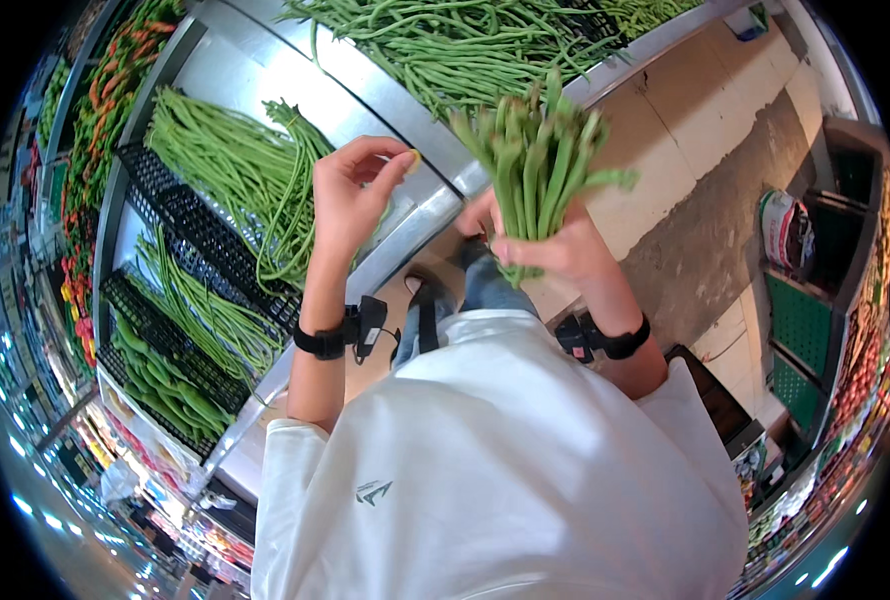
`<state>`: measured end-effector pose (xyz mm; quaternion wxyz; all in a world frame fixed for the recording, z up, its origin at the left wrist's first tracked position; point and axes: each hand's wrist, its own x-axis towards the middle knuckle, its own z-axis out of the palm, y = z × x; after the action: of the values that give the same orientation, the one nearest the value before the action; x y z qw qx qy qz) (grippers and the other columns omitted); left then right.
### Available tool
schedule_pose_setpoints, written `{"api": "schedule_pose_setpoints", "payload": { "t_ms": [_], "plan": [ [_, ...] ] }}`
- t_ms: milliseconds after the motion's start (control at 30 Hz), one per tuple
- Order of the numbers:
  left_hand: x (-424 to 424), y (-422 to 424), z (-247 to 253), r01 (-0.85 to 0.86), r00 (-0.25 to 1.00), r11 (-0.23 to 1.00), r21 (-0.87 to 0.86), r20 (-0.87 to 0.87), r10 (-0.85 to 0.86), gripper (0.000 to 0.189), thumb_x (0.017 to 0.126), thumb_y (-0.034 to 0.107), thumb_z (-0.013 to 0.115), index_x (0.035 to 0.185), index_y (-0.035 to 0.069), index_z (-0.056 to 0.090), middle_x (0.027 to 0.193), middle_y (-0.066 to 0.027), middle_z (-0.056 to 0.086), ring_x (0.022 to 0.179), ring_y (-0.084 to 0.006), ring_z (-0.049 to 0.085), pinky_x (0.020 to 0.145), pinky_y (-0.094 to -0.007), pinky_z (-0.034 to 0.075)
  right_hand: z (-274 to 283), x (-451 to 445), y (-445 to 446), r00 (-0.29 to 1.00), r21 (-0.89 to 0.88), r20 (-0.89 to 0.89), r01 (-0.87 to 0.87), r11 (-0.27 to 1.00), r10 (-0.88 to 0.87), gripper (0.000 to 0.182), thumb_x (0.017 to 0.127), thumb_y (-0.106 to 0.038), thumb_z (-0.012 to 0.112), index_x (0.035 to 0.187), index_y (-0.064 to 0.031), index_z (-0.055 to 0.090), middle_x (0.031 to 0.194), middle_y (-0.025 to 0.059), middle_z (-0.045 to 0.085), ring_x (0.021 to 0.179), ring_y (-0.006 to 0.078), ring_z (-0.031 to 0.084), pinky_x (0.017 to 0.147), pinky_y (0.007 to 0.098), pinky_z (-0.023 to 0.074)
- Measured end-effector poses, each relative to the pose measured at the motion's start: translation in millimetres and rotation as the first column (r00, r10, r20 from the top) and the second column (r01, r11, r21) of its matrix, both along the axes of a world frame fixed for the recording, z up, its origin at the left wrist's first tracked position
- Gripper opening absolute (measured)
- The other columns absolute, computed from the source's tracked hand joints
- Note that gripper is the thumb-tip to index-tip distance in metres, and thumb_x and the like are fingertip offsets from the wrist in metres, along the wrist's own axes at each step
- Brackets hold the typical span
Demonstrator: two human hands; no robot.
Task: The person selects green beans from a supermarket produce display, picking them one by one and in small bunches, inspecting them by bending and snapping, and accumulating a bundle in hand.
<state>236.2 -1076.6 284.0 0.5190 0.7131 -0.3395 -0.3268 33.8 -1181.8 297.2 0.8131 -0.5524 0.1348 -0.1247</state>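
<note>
My right hand grips a thick bundle of long green beans around its lower part, with the cut ends pointing up. Between the thumb and fingertips of my left hand is a small yellowish band, partly hidden by the fingers. Below and beside that hand, on the metal counter, lie light green yardlong beans and a bunched lot of them. A large heap of green beans lies on the counter ahead. Each wrist wears a black strap with a small device.
Black plastic crates stand on the left, one holding broad green pods. The counter's metal edge runs in front of me. Peppers fill a farther display. At right are green crates and a printed bag above the tiled floor.
</note>
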Motion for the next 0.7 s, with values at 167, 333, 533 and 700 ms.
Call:
{"api": "schedule_pose_setpoints", "payload": {
  "t_ms": [167, 333, 533, 700],
  "plan": [
    [-33, 22, 52, 0.067, 0.956, 0.986, -0.15, 0.293, -0.02, 0.007, 0.073, 0.001, 0.065, 0.08, 0.001, 0.063, 0.072, -0.007, 0.064, 0.058, -0.013, 0.06, 0.053, -0.023, 0.046, 19, 34, 15, 0.992, 0.07, 0.079, 0.089, 0.994, -0.094, 0.037, 0.067, 0.002, 0.064, 0.104, 0.0031, 0.056, 0.078, 0.0068, 0.061, 0.061, 0.0111, 0.056, 0.056, 0.0248, 0.0468],
    [-44, 52, 71, 0.077, 0.835, 0.982, -0.175, 0.55, 0.032, 0.015, 0.07, -0.002, 0.064, 0.083, 0.004, 0.062, 0.07, -0.0066, 0.059, 0.055, -0.0173, 0.057, 0.05, -0.0254, 0.045, 36, 48, 43, 0.99, -0.045, -0.028, 0.139, 0.989, -0.141, 0.026, 0.066, -0.004, 0.069, 0.09, 0.0017, 0.062, 0.073, 0.0039, 0.063, 0.065, 0.0093, 0.058, 0.059, 0.0237, 0.0472],
    [-40, 90, 77, 0.03, 0.892, 0.961, -0.273, 0.441, 0.097, 0.017, 0.069, -0.002, 0.064, 0.085, 0.003, 0.06, 0.07, -0.0093, 0.055, 0.059, -0.0228, 0.057, 0.052, -0.0284, 0.046, 50, 55, 68, 0.979, -0.272, -0.082, 0.16, 0.949, -0.189, 0.013, 0.066, -0.006, 0.07, 0.076, 0.0001, 0.064, 0.068, 0.0024, 0.063, 0.064, 0.008, 0.057, 0.058, 0.0238, 0.0463],
    [-33, 123, 79, 0.042, 0.812, 0.985, -0.165, 0.58, 0.063, 0.014, 0.071, -0.003, 0.062, 0.084, 0.002, 0.059, 0.074, -0.0099, 0.054, 0.062, -0.0269, 0.055, 0.055, -0.0319, 0.045, 50, 63, 81, 0.986, -0.149, -0.022, 0.157, 0.976, -0.162, 0.011, 0.067, -0.005, 0.071, 0.074, -0.001, 0.063, 0.066, 0.0019, 0.061, 0.06, 0.0082, 0.056, 0.056, 0.0235, 0.0443]
  ]
}}
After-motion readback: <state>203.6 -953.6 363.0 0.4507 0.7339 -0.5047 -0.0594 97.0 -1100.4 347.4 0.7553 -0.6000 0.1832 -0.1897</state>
